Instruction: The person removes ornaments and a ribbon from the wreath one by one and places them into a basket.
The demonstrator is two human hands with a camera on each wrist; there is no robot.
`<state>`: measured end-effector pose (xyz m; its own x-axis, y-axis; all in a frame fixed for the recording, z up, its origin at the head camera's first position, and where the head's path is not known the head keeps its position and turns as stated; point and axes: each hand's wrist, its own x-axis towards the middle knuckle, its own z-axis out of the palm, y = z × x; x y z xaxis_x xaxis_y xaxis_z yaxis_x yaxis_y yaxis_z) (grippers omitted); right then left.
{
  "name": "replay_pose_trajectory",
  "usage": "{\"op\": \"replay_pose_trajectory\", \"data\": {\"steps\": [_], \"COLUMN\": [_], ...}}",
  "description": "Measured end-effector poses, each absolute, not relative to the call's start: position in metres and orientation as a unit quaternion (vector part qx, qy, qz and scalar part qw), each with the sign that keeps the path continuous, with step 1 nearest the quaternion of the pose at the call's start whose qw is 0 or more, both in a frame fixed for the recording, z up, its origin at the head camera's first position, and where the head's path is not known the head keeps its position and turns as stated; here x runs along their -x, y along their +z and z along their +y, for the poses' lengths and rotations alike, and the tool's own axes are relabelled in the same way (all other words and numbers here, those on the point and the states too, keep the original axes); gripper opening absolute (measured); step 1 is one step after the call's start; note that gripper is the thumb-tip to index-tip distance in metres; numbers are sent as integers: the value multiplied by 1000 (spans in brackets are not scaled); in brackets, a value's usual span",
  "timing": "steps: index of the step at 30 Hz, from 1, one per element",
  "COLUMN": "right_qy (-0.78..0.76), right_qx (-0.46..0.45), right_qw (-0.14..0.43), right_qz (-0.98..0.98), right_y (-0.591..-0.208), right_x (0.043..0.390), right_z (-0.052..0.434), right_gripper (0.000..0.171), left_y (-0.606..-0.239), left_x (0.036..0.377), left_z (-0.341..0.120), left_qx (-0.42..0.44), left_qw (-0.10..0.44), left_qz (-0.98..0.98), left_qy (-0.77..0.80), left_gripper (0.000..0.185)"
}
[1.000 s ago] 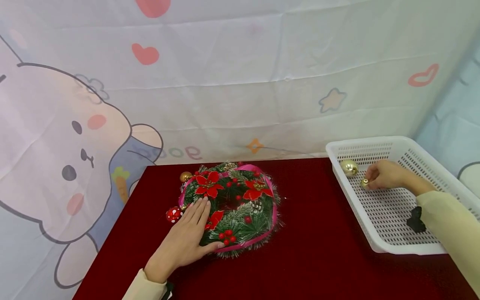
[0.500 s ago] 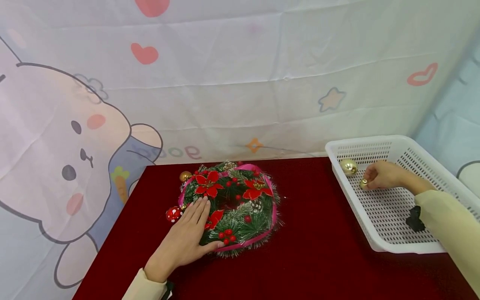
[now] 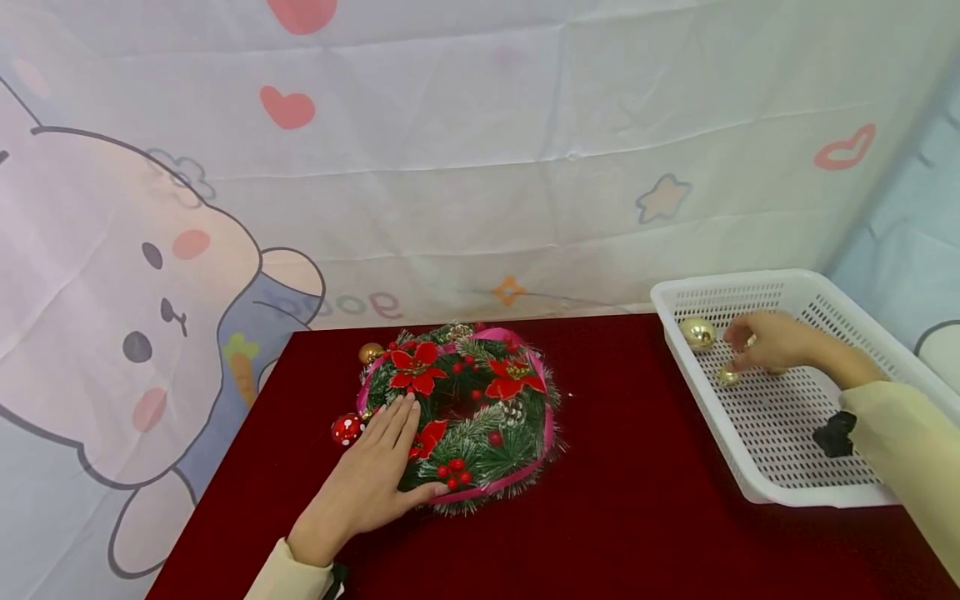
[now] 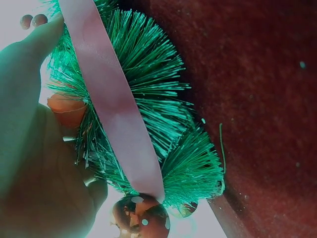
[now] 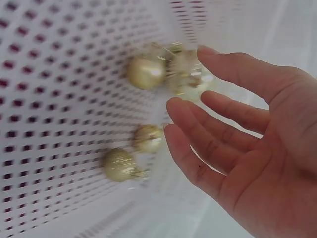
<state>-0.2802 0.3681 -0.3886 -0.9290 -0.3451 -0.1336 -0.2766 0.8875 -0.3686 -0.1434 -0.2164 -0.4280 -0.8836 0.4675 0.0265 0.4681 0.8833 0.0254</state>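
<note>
While left hand lies flat on wreath edge, right hand hangs unclenched inside basket, red cloth between.

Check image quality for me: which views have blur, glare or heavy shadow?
Right wrist view: the gold baubles and much of the white basket are blurred, the right hand clearer. Left wrist view: blown-out white patches at left and bottom, the left hand shadowed, the pink ribbon washed out. Head view: fairly even light, the wreath reasonably sharp.
</note>
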Motion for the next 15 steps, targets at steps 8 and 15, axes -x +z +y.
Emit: {"op": "replay_pose_trajectory", "data": {"steps": [8, 15], "right_qy": [-201, -233], "right_qx": [196, 208], "right_qw": [39, 46], "right_qz": [959, 949], "right_y": [-359, -346], "right_x": [270, 259], "right_z": [339, 305], "right_gripper": [41, 36], "left_y": [-427, -428], "left_x": [143, 143], "left_z": [-216, -216], "left_qx": [239, 241], "left_qw": [13, 13], "left_qz": [-971, -970], "left_qy": [-12, -12], "left_gripper": [109, 109]}}
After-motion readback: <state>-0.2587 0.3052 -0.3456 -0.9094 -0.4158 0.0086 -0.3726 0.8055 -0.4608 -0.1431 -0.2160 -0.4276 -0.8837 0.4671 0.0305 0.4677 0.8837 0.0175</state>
